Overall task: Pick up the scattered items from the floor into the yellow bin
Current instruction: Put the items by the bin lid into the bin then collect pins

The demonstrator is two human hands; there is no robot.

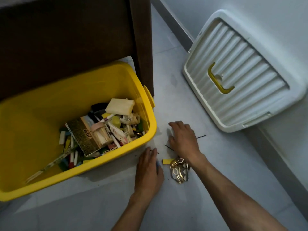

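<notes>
The yellow bin (150, 130) stands on the floor at the left, holding several small items such as cards, pens, sticks and a pale sponge. To its right, thin black hairpins (201, 136) lie on the grey floor. A small yellow strip (167, 161) and a gold and white hair clip (179, 171) lie between my hands. My left hand (149, 170) lies flat on the floor, its fingertips over a short black pin (157, 153). My right hand (182, 139) lies palm down over the hairpins, fingers spread; what is under the palm is hidden.
The bin's white ribbed lid (241, 70) with a yellow handle leans against the wall at the right. A dark brown cabinet (75, 39) stands behind the bin. A grey skirting runs along the wall on the right.
</notes>
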